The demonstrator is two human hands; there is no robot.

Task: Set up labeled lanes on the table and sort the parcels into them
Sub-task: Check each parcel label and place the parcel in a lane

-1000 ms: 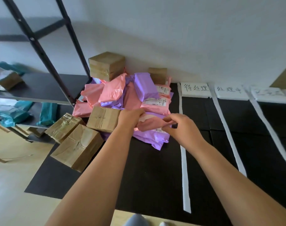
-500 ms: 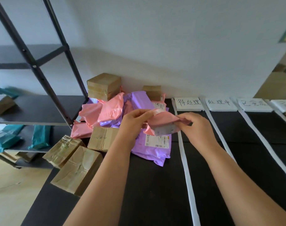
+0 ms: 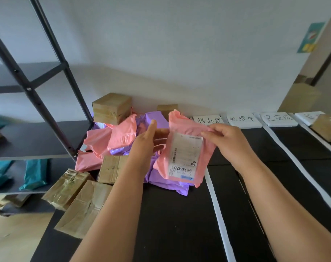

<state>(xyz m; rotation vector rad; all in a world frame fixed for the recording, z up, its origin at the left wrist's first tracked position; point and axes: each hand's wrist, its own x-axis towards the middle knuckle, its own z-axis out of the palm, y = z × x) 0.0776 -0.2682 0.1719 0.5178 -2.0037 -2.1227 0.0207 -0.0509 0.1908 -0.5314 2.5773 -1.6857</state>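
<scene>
Black table (image 3: 179,224), pink parcel (image 3: 180,122), label (image 3: 185,154) illegible

my left hand (image 3: 148,143) is flat, fingers straight, thumb up; my right hand (image 3: 228,142) pinches the pink plastic mailer bag (image 3: 183,123) by its top edge, both forearms stretched forward.
</scene>
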